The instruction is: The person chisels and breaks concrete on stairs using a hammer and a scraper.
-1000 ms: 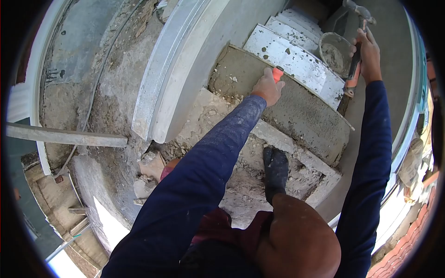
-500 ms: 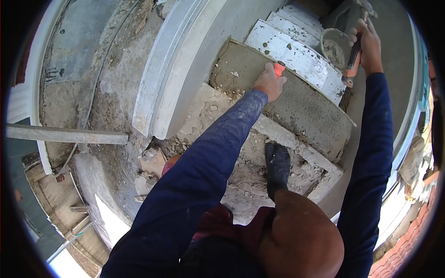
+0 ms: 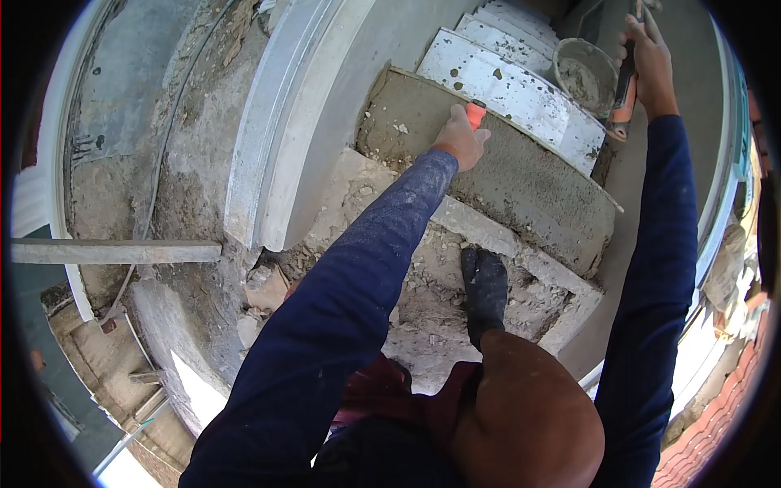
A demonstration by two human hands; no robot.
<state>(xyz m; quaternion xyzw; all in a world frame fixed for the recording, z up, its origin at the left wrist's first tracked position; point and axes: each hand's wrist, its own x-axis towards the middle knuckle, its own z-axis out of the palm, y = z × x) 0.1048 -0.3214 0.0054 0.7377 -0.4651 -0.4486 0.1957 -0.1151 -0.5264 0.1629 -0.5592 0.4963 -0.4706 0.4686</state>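
My left hand [image 3: 461,140] is closed around an orange-handled tool [image 3: 475,115] with a dark end cap. Its working end is hidden under the hand, so its kind does not show. Below lies a grey step of rough, damp-looking mortar [image 3: 521,191]. Raised at the upper right, my right hand [image 3: 651,67] grips a hammer [image 3: 623,112] by its black and orange handle. The hammer's head is partly cut off by the dark frame edge. Close by that hand, a bucket [image 3: 587,102] with grey mix stands on the stairs.
White, mortar-spotted steps [image 3: 508,85] rise behind the mortar step. A pale curved wall edge [image 3: 272,154] runs along the left, and a plank [image 3: 118,251] sticks out farther left. Broken rubble [image 3: 431,285] surrounds my booted foot [image 3: 486,293].
My left hand and the orange-handled tool sit slightly farther left and up in view. The scene has shifted a little with the camera. Both hands keep their holds.
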